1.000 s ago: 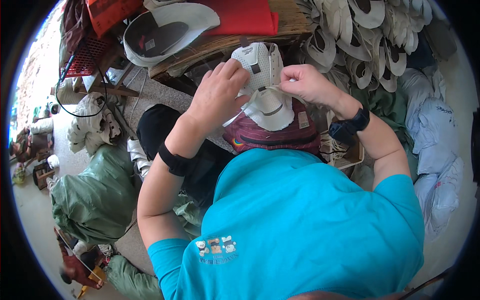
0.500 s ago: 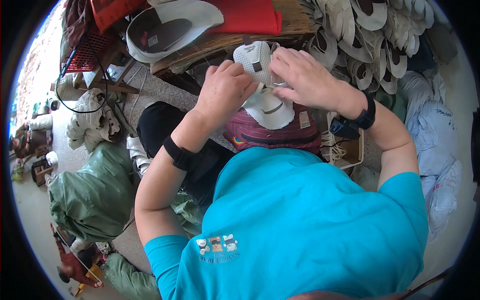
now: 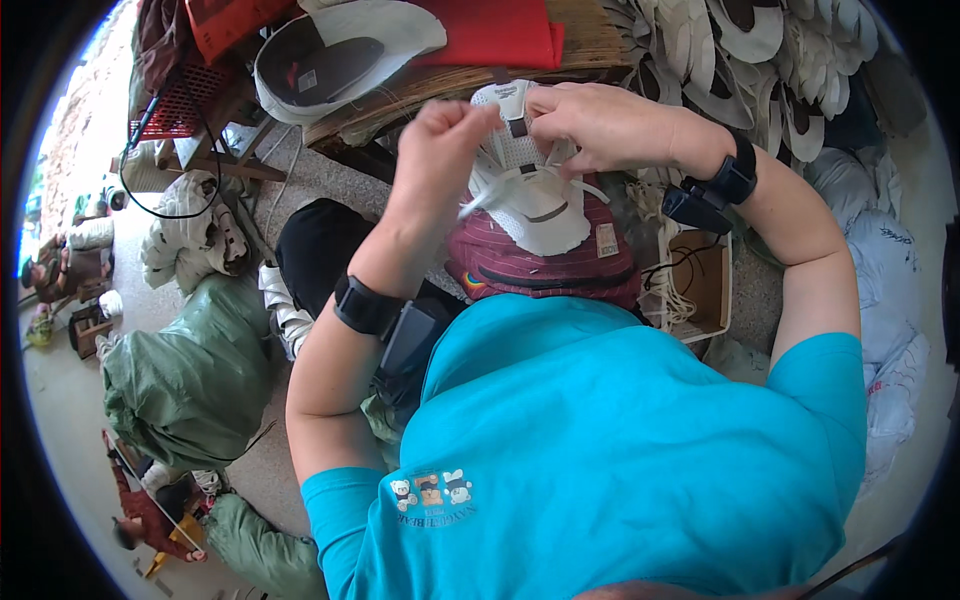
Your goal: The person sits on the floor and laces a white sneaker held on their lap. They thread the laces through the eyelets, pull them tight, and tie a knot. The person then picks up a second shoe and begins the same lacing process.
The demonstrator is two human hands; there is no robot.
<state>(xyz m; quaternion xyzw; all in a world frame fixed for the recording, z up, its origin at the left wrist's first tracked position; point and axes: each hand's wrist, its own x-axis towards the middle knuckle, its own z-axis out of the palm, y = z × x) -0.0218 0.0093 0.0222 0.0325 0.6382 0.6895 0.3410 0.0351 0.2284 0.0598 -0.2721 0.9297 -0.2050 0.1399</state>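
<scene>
A white perforated shoe upper (image 3: 545,220), with a dark band across its toe part, rests on a maroon striped cloth bundle (image 3: 550,270) against my body. Its tongue (image 3: 518,150) points away from me and bears a dark loop. Pale lace (image 3: 482,198) hangs loose at the upper's left side, and another lace end sticks out on the right. My left hand (image 3: 435,150) is raised beside the tongue, fingers pinched together; what they hold is unclear. My right hand (image 3: 590,125) is closed on the upper's right edge by the tongue, its fingertips partly hidden.
Ahead stands a wooden bench (image 3: 470,78) with a large white shoe-shaped piece (image 3: 420,30) and red cloth (image 3: 490,35). Hanging pale shoe parts (image 3: 740,70) fill the far right. A box of cords (image 3: 705,285) sits by my right side; green sacks (image 3: 190,375) lie at left.
My left hand has lifted away from the upper and turned upright. My right hand has shifted slightly left and up along the tongue. Loose lace now shows on both sides.
</scene>
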